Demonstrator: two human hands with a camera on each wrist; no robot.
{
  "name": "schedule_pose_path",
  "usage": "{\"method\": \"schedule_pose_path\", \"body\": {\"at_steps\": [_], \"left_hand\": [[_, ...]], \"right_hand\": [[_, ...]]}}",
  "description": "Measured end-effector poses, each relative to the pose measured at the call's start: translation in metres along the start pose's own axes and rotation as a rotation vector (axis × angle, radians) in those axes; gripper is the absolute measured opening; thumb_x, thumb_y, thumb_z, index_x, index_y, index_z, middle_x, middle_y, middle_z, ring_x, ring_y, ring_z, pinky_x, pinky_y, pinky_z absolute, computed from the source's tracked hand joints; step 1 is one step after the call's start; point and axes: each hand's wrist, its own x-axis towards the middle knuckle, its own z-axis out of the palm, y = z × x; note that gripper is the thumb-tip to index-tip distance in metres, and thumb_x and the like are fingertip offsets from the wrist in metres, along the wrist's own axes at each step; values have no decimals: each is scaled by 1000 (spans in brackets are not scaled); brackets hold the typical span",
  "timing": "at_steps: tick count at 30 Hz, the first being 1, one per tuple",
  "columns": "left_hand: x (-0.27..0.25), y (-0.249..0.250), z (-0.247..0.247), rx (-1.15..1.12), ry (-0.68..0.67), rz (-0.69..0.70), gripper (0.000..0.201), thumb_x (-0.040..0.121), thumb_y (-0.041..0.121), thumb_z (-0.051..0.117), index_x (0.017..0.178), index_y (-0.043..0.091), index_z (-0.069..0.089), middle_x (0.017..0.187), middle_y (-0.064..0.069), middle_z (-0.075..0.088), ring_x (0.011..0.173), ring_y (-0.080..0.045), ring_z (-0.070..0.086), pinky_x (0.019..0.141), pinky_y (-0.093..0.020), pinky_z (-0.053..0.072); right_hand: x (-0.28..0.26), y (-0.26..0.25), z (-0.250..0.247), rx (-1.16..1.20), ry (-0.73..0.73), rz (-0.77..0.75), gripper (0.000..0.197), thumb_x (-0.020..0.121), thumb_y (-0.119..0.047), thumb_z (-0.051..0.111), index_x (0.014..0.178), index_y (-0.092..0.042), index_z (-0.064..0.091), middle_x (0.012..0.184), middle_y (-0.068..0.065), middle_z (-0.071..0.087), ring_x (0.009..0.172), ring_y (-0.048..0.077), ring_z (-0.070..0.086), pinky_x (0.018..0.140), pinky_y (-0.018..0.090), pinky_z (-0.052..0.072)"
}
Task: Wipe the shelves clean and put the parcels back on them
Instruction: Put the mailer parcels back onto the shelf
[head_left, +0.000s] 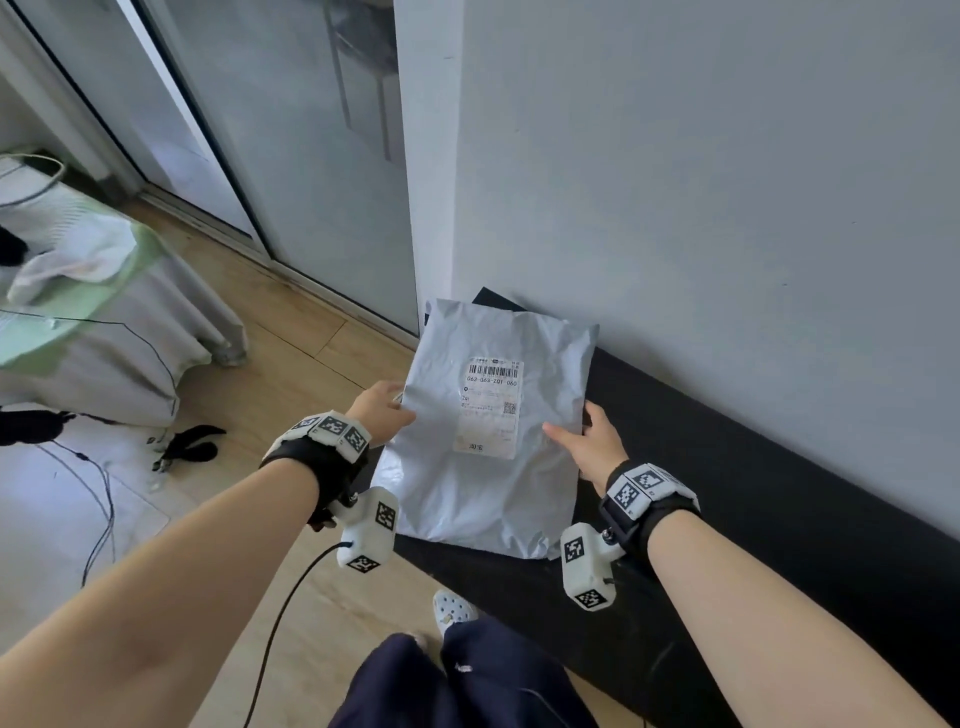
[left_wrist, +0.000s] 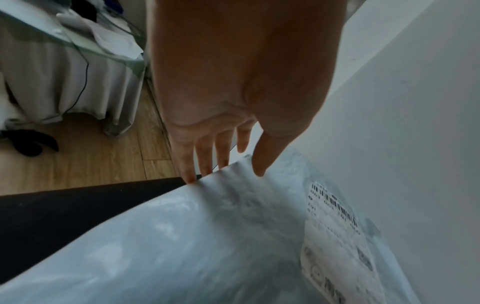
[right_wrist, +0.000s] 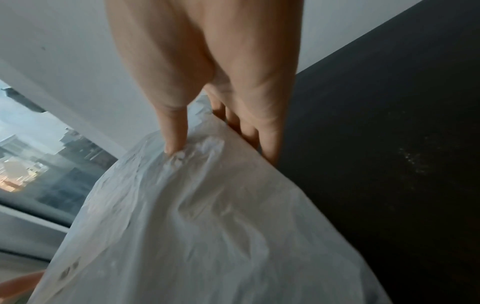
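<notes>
Both hands are on the parcel (head_left: 488, 426), a grey plastic mailer with a white shipping label (head_left: 491, 408) facing up, sitting in the centre of the frame over the left end of the black shelf (head_left: 753, 499). The left hand (head_left: 382, 410) pinches the left edge, thumb on top and fingers (left_wrist: 205, 158) slipping under the film. The right hand (head_left: 595, 441) does the same on the right edge, thumb (right_wrist: 172, 131) pressing a dimple into the plastic while the other fingers tuck beneath. So each grip is clamped on the bag's side, thumb against fingers.

The step looks like setting this parcel down on the shelf, close to the grey wall (head_left: 727, 182) that fills the upper right of the frame. Whether the bag's near end already rests on the dark surface I cannot tell.

To do it well: keep the two sides level so the soft contents do not slump to one end, lower it flat, and slide it toward the wall so no corner hangs off the shelf's left end, where the wooden floor (head_left: 291, 332) drops away. The film is slick and crumpled, so let go only once the weight sits on the shelf, drawing the fingers out sideways rather than tugging. Label up keeps it readable.
</notes>
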Motion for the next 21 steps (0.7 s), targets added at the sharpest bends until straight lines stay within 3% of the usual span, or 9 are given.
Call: {"method": "schedule_pose_path", "body": {"at_steps": [4, 7, 10, 13, 18, 21], "left_hand": [[11, 2, -9, -143, -80, -75, 53, 89, 9, 59, 138, 15, 40, 137, -12, 47, 118, -30, 53, 77, -36, 54], [17, -1, -14, -240, -147, -89, 55, 87, 0, 59, 138, 11, 43, 132, -14, 52, 118, -36, 54, 86, -45, 53], [18, -4, -19, -292, -203, -85, 60, 84, -9, 56, 138, 13, 42, 126, -15, 56, 114, -34, 56, 93, -55, 48], [11, -7, -23, -326, -244, -58, 52, 86, -13, 52, 132, 12, 49, 119, -16, 61, 108, -34, 60, 90, -50, 50], [-9, -5, -32, -326, -311, 7, 51, 86, -13, 54, 130, 13, 51, 118, -16, 62, 101, -34, 62, 80, -44, 52], [-19, 4, -31, -310, -355, 70, 47, 86, -15, 51, 125, 11, 54, 105, -13, 64, 84, -27, 63, 78, -41, 51]], "right_hand": [[0, -4, 0, 51, 18, 31, 65, 81, -21, 75, 137, -18, 43, 120, 7, 64, 107, 24, 63, 95, 49, 51], [-4, -8, -1, 103, 34, 41, 65, 80, -10, 74, 138, -16, 44, 121, 11, 63, 105, 27, 64, 91, 50, 53], [-12, -7, -1, 152, 34, 64, 66, 80, -4, 73, 138, -16, 44, 116, 12, 65, 101, 28, 66, 88, 53, 54], [-24, -6, -2, 199, 33, 80, 64, 80, 1, 72, 136, -15, 47, 115, 13, 65, 98, 28, 67, 85, 53, 55], [-63, -4, -10, 287, 47, 69, 64, 81, 4, 69, 137, -18, 46, 105, 4, 65, 90, 18, 65, 71, 41, 56], [-90, 3, -17, 342, 78, 73, 64, 82, 5, 68, 138, -19, 46, 107, 5, 64, 94, 20, 64, 72, 41, 55]]}}
